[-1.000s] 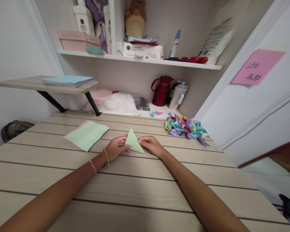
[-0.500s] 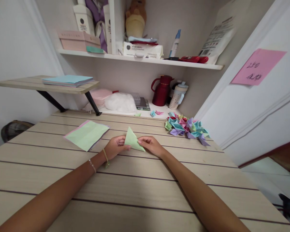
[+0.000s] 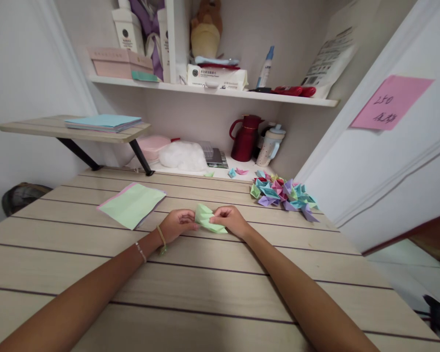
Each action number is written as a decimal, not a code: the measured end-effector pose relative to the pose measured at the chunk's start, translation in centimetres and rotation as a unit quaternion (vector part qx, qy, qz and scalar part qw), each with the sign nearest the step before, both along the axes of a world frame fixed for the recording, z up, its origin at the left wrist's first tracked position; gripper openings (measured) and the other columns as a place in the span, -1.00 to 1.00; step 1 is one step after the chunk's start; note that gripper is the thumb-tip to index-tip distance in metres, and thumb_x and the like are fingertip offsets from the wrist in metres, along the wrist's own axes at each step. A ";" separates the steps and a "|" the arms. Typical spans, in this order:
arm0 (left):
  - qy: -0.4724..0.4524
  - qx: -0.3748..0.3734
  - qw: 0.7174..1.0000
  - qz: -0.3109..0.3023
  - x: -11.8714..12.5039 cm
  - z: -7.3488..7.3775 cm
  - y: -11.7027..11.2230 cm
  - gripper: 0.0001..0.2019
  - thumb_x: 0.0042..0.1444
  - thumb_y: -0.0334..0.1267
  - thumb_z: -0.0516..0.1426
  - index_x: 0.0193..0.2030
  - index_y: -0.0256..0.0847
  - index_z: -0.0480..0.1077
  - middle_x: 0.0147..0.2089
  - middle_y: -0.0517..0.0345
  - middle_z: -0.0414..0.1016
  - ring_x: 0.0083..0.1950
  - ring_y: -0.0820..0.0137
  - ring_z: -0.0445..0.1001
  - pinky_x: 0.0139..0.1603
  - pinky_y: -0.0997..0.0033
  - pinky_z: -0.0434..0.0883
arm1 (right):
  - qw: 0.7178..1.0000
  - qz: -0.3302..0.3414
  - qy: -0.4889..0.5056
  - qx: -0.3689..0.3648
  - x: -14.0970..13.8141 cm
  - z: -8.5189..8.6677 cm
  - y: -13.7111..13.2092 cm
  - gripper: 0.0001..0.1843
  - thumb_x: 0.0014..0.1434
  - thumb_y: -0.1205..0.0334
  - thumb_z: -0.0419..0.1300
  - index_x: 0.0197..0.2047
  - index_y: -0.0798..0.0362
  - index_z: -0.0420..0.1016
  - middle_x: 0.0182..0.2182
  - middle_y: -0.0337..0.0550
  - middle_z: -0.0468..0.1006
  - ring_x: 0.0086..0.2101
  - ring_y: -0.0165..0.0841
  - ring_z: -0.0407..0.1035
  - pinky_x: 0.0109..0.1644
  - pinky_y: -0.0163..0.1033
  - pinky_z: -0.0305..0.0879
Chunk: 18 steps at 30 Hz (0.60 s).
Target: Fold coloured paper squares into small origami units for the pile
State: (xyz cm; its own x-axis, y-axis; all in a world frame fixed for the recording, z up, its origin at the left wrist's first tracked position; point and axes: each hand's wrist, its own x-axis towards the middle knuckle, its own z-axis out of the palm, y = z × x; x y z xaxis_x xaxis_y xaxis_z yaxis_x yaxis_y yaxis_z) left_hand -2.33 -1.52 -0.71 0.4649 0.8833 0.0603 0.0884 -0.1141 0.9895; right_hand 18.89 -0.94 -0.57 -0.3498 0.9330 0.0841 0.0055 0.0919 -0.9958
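Both my hands meet over a small piece of light green folded paper (image 3: 206,215) on the wooden table (image 3: 205,293). My left hand (image 3: 178,225) pinches its left side with curled fingers. On its right side, my right hand (image 3: 230,220) has thumb and fingers closed on the paper. The paper lies low on the table, bent over into a squat folded shape.
A stack of loose green and pink paper sheets (image 3: 132,204) lies to the left of my hands. A heap of several colourful folded paper pieces (image 3: 283,194) sits at the right by the white door. A red jug (image 3: 246,137) and a cup stand behind.
The green paper stood up as a pointed triangle; its tip has now been folded down, leaving a lower shape. Both hands stayed in place, pinching it.
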 end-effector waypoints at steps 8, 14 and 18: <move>0.031 0.022 0.999 -0.002 0.3 0.4 -0.5 -0.84 -0.10 -0.23 0.21 -0.43 -0.29 0.40 -0.45 0.16 0.49 -0.39 0.45 0.44 -0.31 0.48 0.39 | 0.999 0.043 -0.005 0.003 0.0 0.4 -0.1 -0.71 -0.12 0.07 0.28 -0.50 0.15 0.41 -0.65 -0.33 0.31 -0.62 -0.55 0.11 -0.54 -0.41 0.00; 0.002 0.019 1.000 -0.002 0.3 0.2 -0.3 -0.79 -0.06 -0.19 0.19 -0.32 -0.28 0.39 -0.40 0.16 0.48 -0.42 0.47 0.45 -0.33 0.46 0.40 | 0.996 0.083 -0.011 0.023 -0.1 -0.1 0.1 -0.52 -0.11 0.18 0.27 -0.07 0.09 0.36 -0.56 -0.31 0.42 -0.58 -0.52 0.21 -0.48 -0.41 0.09; 0.007 0.013 1.000 0.020 0.4 0.1 -0.1 -0.73 -0.03 -0.14 0.16 -0.26 -0.29 0.35 -0.44 0.16 0.47 -0.46 0.46 0.46 -0.41 0.47 0.39 | 0.995 0.078 -0.013 0.064 -0.2 -0.4 0.1 -0.68 -0.04 0.13 0.20 -0.23 0.14 0.48 -0.53 -0.22 0.45 -0.51 -0.43 0.28 -0.43 -0.36 0.16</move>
